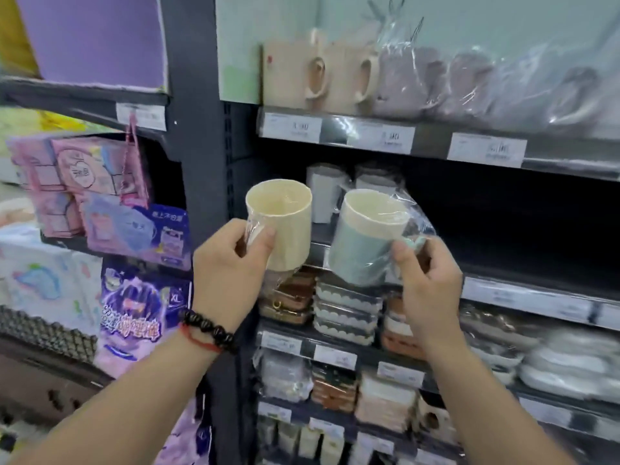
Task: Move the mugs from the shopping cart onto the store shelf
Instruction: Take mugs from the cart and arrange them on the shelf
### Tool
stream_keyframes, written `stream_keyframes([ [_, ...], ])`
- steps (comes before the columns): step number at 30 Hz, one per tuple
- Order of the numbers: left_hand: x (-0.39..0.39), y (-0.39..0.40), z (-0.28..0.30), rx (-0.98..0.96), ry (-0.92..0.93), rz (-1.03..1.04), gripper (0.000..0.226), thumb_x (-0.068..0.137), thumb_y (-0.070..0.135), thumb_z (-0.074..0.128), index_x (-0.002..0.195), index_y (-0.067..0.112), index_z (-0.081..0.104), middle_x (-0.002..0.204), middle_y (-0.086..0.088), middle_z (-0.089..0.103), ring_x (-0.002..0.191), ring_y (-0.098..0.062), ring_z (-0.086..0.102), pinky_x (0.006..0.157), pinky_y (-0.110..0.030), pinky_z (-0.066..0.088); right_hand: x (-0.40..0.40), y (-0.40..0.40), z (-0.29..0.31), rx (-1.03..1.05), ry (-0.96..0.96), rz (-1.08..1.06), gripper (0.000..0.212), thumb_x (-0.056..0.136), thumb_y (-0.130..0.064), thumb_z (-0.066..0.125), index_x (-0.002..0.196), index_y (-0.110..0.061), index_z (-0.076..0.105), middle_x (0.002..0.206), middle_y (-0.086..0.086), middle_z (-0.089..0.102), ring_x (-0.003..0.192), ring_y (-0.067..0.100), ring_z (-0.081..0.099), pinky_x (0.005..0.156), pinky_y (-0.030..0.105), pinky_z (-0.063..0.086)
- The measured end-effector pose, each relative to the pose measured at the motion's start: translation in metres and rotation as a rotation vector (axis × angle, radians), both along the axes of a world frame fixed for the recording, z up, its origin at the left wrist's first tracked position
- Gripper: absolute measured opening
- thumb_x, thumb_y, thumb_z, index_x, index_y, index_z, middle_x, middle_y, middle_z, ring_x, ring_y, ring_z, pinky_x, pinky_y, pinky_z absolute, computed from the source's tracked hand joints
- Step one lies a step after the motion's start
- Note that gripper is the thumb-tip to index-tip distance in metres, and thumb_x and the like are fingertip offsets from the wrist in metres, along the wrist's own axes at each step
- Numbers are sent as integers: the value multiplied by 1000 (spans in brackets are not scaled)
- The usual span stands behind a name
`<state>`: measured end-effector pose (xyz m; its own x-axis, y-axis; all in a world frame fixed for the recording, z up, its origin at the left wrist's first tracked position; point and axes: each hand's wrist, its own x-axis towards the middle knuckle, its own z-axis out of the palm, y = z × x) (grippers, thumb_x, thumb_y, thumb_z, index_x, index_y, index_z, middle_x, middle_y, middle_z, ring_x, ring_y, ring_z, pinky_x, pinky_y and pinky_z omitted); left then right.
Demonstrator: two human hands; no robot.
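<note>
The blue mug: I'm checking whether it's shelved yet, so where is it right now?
Not shelved: the blue mug, in clear wrap, is held by the right hand right of centre, beside the cream mug, before the dark shelf.

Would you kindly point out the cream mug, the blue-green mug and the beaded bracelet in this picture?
cream mug point(285, 229), head view, on its outer wall below the rim.
blue-green mug point(360, 250), head view, on its blue-green side wall.
beaded bracelet point(208, 327), head view, on the dark beads at the left wrist.

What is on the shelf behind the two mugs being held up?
Two white mugs stand at the shelf's left end; the blue mug covers their lower parts. Beyond them is dark.
</note>
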<state>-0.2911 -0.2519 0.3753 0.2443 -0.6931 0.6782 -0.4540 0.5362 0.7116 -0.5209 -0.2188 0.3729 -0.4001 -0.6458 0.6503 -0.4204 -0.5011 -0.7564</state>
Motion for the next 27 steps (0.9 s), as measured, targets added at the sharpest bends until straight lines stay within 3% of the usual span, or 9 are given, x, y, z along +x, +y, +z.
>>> stream_keyframes([
  [4, -27, -20, 10, -34, 15, -15, 39, 88, 36, 61, 66, 7, 48, 61, -6, 49, 60, -20, 46, 56, -38, 39, -42, -8, 6, -17, 14, -41, 31, 93, -30, 62, 79, -4, 52, 77, 20, 55, 72, 34, 50, 62, 41, 43],
  [9, -56, -31, 11, -31, 33, -61, 32, 89, 32, 63, 67, 11, 54, 61, 0, 52, 56, -7, 44, 51, -23, 34, -77, -13, 6, 1, 10, -94, 25, 92, -26, 62, 79, -6, 54, 78, 19, 57, 69, 28, 51, 58, 24, 41],
  [13, -77, -38, 15, -44, 17, -111, 33, 88, 33, 63, 64, 13, 52, 59, 2, 51, 56, -7, 44, 51, -20, 34, -93, -17, 8, 16, -18, -121, 23, 93, -26, 61, 80, -8, 55, 78, 16, 58, 68, 25, 51, 62, 34, 45],
  [16, -90, -42, 15, -47, 19, -156, 32, 88, 35, 63, 65, 15, 54, 61, 2, 54, 59, -12, 49, 55, -28, 41, -102, -15, 7, 20, -40, -151, 23, 93, -25, 61, 79, -8, 54, 77, 14, 58, 69, 27, 52, 64, 38, 46],
  [19, -102, -45, 15, -36, 6, -227, 32, 87, 38, 63, 66, 14, 57, 64, 1, 57, 64, -18, 55, 57, -39, 48, -112, -13, 7, 27, -32, -194, 25, 93, -25, 61, 77, -8, 52, 73, 9, 58, 65, 15, 51, 63, 29, 45],
  [22, -115, -50, 17, -31, 20, -305, 34, 86, 39, 62, 65, 14, 55, 62, 0, 56, 61, -19, 53, 56, -39, 47, -123, -14, 13, 53, -9, -236, 24, 94, -25, 60, 79, -8, 53, 73, 4, 57, 65, 8, 50, 60, 22, 44],
  [27, -142, -56, 14, -2, 22, -379, 34, 87, 37, 64, 68, 11, 57, 63, -4, 57, 60, -21, 53, 56, -43, 48, -157, -28, 29, 125, 36, -298, 25, 95, -28, 57, 82, -7, 53, 73, -1, 60, 67, 9, 51, 65, 30, 44],
])
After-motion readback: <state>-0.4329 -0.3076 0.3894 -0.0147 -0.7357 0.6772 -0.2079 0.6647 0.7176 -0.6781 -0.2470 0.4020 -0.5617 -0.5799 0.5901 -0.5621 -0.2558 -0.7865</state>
